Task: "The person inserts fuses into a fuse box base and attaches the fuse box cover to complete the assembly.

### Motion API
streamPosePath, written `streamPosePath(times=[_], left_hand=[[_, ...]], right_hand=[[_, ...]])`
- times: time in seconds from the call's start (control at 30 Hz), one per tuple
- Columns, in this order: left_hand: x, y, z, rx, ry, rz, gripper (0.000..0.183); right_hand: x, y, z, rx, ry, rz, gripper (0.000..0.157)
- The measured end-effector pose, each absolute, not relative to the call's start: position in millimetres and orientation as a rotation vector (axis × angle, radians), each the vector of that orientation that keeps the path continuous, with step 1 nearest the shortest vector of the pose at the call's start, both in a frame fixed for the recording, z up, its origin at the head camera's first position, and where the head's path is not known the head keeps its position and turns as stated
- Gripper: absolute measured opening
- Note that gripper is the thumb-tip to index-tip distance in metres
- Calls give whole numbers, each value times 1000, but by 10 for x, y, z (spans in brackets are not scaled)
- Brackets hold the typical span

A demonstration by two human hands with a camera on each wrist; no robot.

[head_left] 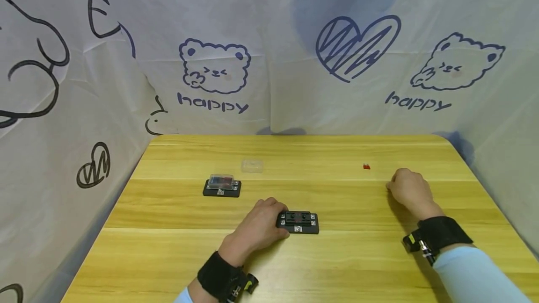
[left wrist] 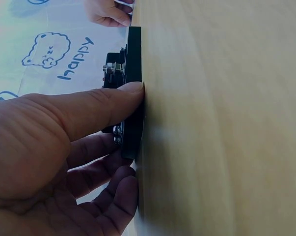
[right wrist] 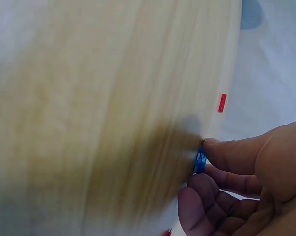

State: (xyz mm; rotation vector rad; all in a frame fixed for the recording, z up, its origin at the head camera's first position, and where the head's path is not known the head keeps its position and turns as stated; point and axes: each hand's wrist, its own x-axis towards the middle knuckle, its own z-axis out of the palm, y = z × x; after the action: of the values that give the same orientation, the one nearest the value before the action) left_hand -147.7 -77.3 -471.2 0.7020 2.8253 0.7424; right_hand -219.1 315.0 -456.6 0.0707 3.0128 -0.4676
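Observation:
In the head view, my left hand (head_left: 260, 227) grips the left end of a black fuse block (head_left: 307, 228) on the table. Its thumb lies along the near edge in the left wrist view, where metal screw terminals (left wrist: 114, 68) stick out from the block. Over on the right, my right hand (head_left: 410, 190) is low over the table. The right wrist view shows it pinching a blue blade fuse (right wrist: 200, 160) between thumb and fingers. A red blade fuse (right wrist: 223, 103) lies on the table beyond that hand.
A second fuse block (head_left: 221, 193) with a clear cover sits at the back left. Behind it lies a loose clear cover (head_left: 251, 166). In the right wrist view, another small red piece (right wrist: 168, 232) shows at the bottom edge. White cloth with drawings hangs behind the wooden table (head_left: 168, 256).

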Motion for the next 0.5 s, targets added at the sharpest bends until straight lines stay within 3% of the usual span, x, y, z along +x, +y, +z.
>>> streamPosePath(times=[0.5], left_hand=[[-1477, -772, -4717, 703, 2825, 739, 52]], right_hand=[[-2143, 3002, -4539, 38, 3032, -555, 19]])
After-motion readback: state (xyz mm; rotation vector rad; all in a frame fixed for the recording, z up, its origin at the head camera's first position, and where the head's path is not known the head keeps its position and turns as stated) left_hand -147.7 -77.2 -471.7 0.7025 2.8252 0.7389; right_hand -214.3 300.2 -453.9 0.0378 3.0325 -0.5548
